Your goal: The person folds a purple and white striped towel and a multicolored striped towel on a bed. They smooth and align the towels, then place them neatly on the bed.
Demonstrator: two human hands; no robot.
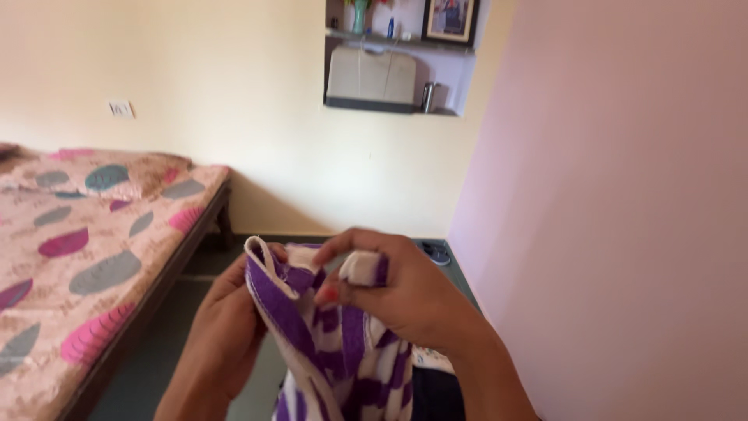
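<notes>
A purple-and-white patterned terry cloth hangs low in the middle of the view, held up in front of the person between both hands. Its lower part runs off the bottom edge, so its full length cannot be made out, and its folds hide much of the pattern.

The left hand is closed around the cloth's left edge from behind — only the back of the hand and the wrist show, the fingers hidden by the fabric. The right hand is curled over the top corner, pinching a white fold between thumb and fingers; one painted nail shows. Both forearms are cut off at the bottom.

To the left stands a bed with a pink leaf-print cover, its dark wooden side rail running down toward the bottom edge. Between that rail and the pale pink wall on the right lies a strip of grey-green floor, partly hidden by the hands. A dark sandal-like shape sits on the floor by the wall, hard to make out.

Farther back, a recessed wall niche holds a beige box-shaped case with a steel tumbler just beside it; on the shelf above, a framed picture and small bottles — blurred and cropped at the top.
</notes>
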